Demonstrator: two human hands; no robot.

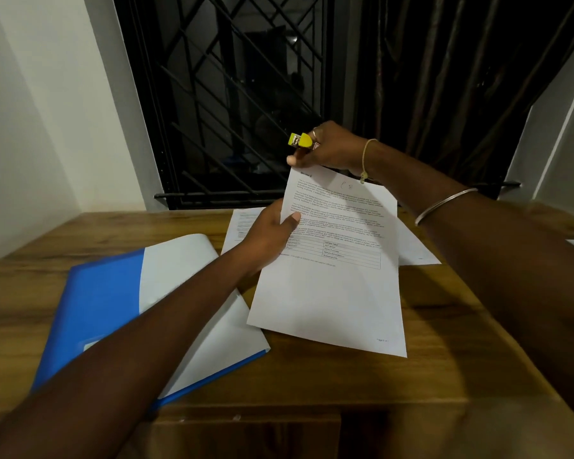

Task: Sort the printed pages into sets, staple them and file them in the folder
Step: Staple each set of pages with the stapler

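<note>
Printed pages (328,293): white, smooth, rectangular set, held tilted above the wooden table (345,385), which has brown grain and a straight near edge. Top sheet carries dense text blocks and a ruled table; its lower half is blank. Folder (106,293) lies flat to the left, glossy blue plastic with a pale front flap and rounded corners; the left forearm crosses over it. Left hand (269,236) pinches the set's left edge, thumb on the front, fingers behind. Right hand (332,147) is curled round a small yellow stapler (299,140) at the set's top-left corner, thumb tip on the paper; cannot tell whether the stapler bites the sheets. A thin metal bangle (444,203) rings the right forearm. Loose sheets (242,223) lie flat on the table behind. Beyond: black diagonal metal window grille (229,94) and a dark pleated curtain (444,77).
</note>
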